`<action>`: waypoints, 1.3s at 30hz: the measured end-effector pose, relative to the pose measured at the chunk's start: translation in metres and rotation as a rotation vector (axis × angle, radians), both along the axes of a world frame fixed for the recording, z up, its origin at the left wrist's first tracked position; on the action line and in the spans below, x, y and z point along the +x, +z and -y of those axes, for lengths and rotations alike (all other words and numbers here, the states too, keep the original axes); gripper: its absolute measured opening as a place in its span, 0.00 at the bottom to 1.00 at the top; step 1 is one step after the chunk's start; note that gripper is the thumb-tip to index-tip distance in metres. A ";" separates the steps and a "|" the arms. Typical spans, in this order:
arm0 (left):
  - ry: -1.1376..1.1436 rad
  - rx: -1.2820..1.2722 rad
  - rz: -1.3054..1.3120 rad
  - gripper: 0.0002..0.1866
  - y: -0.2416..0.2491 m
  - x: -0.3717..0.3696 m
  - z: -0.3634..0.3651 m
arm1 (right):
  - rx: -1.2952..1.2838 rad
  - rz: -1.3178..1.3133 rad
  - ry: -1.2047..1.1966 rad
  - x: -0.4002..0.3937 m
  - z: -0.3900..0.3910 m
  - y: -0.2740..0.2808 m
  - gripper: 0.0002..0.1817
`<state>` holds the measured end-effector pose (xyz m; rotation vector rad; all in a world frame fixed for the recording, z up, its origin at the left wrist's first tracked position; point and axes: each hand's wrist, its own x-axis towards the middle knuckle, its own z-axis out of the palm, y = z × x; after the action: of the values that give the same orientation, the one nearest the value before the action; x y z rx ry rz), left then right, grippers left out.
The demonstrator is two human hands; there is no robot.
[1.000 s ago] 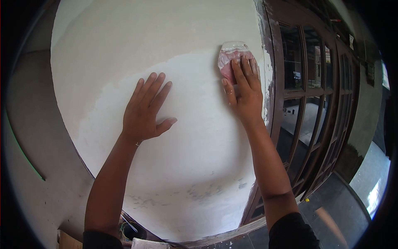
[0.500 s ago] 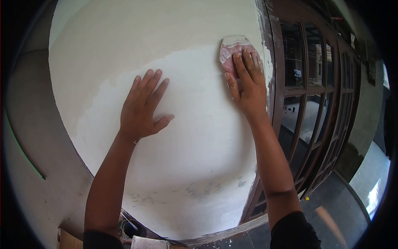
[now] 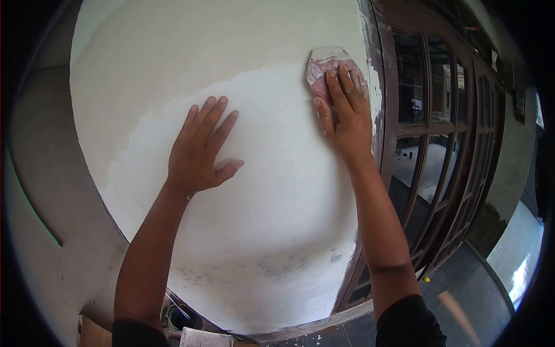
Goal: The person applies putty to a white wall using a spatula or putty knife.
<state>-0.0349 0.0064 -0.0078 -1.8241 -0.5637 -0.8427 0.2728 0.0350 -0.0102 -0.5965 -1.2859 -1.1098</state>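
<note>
A wall panel stands in front of me, its middle coated in brighter white with a ragged upper border against the duller surface. At the panel's upper right, my right hand presses its fingers on a flat pinkish putty spreader smeared with white. The spreader lies against the wall, and its lower part is hidden under the hand. White specks dot those fingers. My left hand is spread open against the white coat to the left, holding nothing. Grey smudges mark the wall lower down.
Right of the panel runs a dark brown wooden frame with glass panes. Below lie a dark container with a stick-like tool in it, a whitish block-like object and a cardboard piece. A tiled floor extends at lower right.
My right hand and the spreader have barely shifted along the wall. The left hand stays spread in the same place, and the view has moved slightly.
</note>
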 end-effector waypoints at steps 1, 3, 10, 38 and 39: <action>0.001 0.000 0.000 0.38 0.000 0.000 0.000 | 0.015 0.007 -0.030 -0.002 -0.001 0.003 0.26; -0.004 0.005 0.001 0.38 0.000 0.001 0.001 | -0.030 0.003 0.013 -0.001 -0.006 -0.004 0.25; -0.008 -0.007 0.006 0.38 0.000 0.002 0.001 | 0.044 0.034 -0.025 -0.002 -0.003 -0.003 0.25; -0.013 0.015 0.011 0.37 0.000 0.001 -0.001 | -0.042 0.041 -0.043 0.001 -0.003 -0.013 0.27; -0.010 0.009 0.015 0.37 -0.001 0.002 0.000 | -0.016 0.047 -0.002 0.005 -0.005 -0.018 0.27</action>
<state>-0.0333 0.0063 -0.0086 -1.8154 -0.5595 -0.8646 0.2775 0.0405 -0.0286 -0.5868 -1.3359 -1.1221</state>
